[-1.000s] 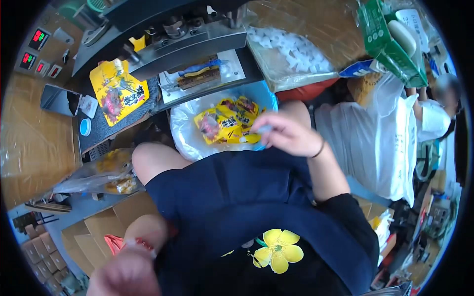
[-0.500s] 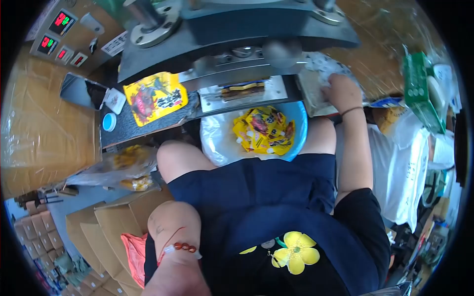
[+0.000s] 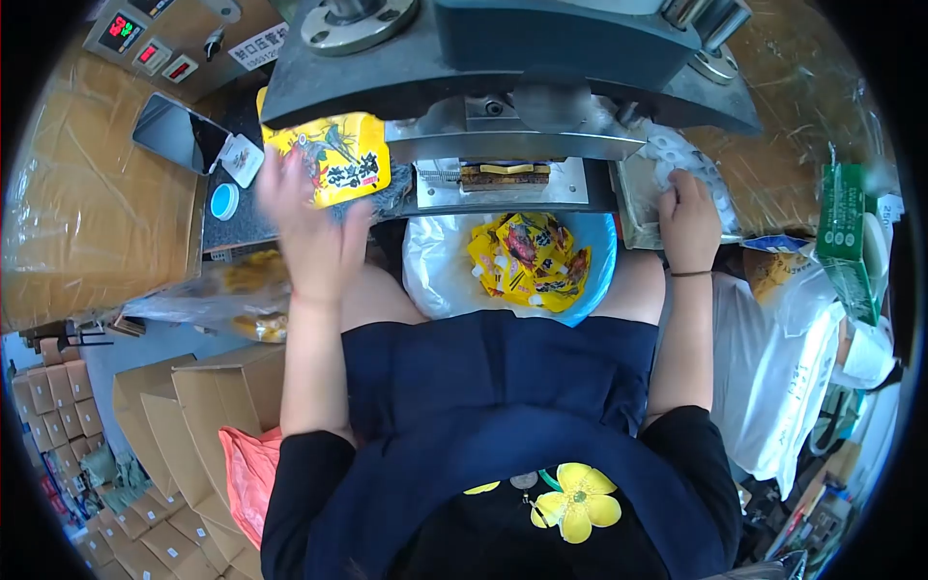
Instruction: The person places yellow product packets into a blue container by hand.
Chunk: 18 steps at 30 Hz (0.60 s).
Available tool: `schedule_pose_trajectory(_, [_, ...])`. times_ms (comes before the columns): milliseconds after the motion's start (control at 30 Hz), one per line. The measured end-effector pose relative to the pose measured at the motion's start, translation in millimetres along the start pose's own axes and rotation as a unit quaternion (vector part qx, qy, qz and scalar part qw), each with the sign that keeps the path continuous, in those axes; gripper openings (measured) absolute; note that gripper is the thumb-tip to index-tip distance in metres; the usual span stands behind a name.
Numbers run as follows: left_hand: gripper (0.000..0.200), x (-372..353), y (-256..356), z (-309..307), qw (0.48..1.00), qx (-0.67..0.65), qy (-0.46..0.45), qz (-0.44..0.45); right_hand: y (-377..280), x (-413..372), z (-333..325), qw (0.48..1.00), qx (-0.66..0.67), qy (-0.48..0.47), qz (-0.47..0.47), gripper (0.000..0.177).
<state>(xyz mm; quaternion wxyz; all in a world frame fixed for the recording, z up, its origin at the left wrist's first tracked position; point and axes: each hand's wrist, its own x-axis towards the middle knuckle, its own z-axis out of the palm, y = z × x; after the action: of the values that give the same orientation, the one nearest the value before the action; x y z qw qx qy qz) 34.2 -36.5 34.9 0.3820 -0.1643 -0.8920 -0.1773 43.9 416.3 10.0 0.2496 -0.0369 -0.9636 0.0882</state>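
Observation:
My left hand point(image 3: 314, 227), slightly blurred, is raised over the near edge of a yellow printed pouch point(image 3: 353, 159). Its thumb stands apart from the fingers, and nothing shows in it. The pouch lies flat on the dark worktop beside the press. On the other side, my right hand point(image 3: 691, 227) rests at a shallow tray point(image 3: 638, 208) with small whitish plastic pieces point(image 3: 677, 150). Its fingers are curled together over the tray's right part; whatever they hold, if anything, is hidden.
A sealing press point(image 3: 493, 111) with a metal plate point(image 3: 435, 188) stands ahead. Between my knees, a blue lined basin point(image 3: 604, 251) holds several yellow pouches point(image 3: 527, 261). A phone point(image 3: 174, 130) and a blue-rimmed round lid point(image 3: 224, 201) lie left; a green box point(image 3: 839, 227) stands right.
My left hand has come up from beside my lap to the yellow pouch. My right hand stays at the tray, its fingers now more curled. The camera view has shifted slightly.

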Motion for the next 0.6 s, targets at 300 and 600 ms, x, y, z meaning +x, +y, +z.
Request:
schedule_pose_trajectory(300, [0.034, -64, 12, -4, 0.975, -0.1, -0.125, -0.155, -26, -25, -44, 0.908, 0.406, 0.045, 0.095, 0.021])
schedule_pose_trajectory(600, [0.018, -43, 107, 6, 0.738, -0.49, -0.354, -0.3, -138, -3, -71, 0.843, 0.504, -0.13, -0.134, 0.016])
